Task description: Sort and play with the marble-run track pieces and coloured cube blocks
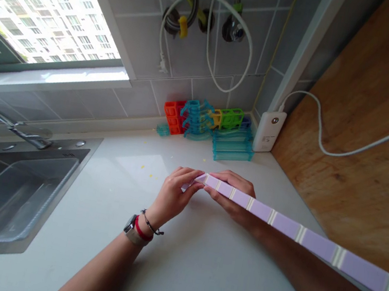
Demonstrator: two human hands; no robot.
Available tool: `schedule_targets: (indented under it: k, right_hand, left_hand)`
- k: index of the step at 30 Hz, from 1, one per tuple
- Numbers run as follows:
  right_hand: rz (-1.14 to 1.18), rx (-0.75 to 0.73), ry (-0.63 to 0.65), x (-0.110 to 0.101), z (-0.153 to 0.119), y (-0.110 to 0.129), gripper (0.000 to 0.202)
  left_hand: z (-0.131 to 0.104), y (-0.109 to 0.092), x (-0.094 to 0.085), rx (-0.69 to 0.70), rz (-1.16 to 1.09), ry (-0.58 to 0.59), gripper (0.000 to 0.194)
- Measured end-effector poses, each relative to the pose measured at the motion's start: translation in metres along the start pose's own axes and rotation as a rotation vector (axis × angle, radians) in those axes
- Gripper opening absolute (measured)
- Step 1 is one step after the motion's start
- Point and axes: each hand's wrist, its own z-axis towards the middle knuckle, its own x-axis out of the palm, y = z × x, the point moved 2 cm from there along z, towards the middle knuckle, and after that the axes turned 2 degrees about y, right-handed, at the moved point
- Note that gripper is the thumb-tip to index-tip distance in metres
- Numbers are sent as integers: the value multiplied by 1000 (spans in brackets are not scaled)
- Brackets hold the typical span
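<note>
A long lilac segmented strip (258, 209) with pale joints runs from the middle of the head view to the right edge. My left hand (178, 187) pinches its far end between thumb and fingers, where a short piece stands at an angle. Just right of it, my right hand (233, 193) grips the strip near the same end, fingers on both sides. Both hands are above the white countertop (199, 254). The strip covers part of my right hand and forearm.
Against the tiled wall stand red blocks (175, 117), blue pieces (196, 119), green frames (231, 118) and teal trays (233, 146). A white power bank (269, 132) with a cable leans by a wooden board (372, 144). A sink (16, 196) is at left.
</note>
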Motion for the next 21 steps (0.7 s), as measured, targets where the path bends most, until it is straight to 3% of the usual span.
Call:
schedule_targets:
  k: [3,9,21]
  right_hand:
    - [9,42,-2,0,-2,-1,27]
    - [183,295,28,1,-2,-10,32]
    - [557,533,48,5,0,-19,36]
  left_hand:
    - [1,-1,-2,34,25,8,26]
    - [2,1,-6,121,74,38,27]
    - [2,6,-7,215,94,11,33]
